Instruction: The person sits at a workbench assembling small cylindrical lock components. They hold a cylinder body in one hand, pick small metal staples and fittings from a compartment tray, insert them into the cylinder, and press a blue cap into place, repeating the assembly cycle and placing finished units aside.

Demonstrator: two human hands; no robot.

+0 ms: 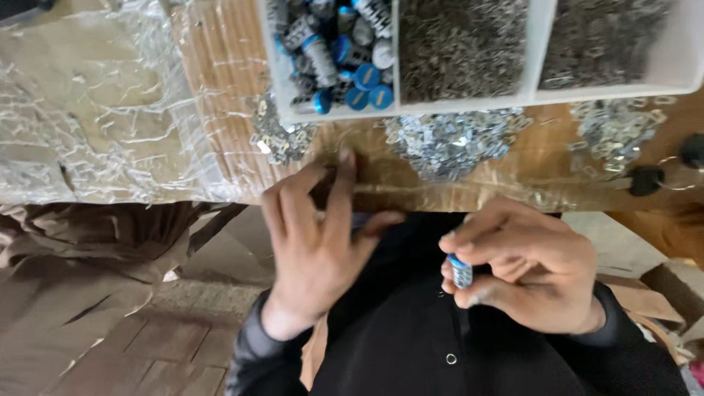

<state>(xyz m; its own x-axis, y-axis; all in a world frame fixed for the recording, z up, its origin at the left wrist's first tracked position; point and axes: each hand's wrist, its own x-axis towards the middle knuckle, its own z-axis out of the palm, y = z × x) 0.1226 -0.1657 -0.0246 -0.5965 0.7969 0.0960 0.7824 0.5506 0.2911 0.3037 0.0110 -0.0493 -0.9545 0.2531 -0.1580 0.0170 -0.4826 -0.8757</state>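
In the head view, a small cylinder with a blue cap [460, 271] was gripped between the fingertips of the right hand [528, 268], held close above the lap. The left hand [315, 246] was spread, fingers loose, nothing visibly held, at the table edge [411, 196]. An assembly step seemed in hand; a fine fit was judged next. Metal clip heaps [451, 143] lay beneath a white divided tray [396, 103] on plastic-wrapped cardboard.
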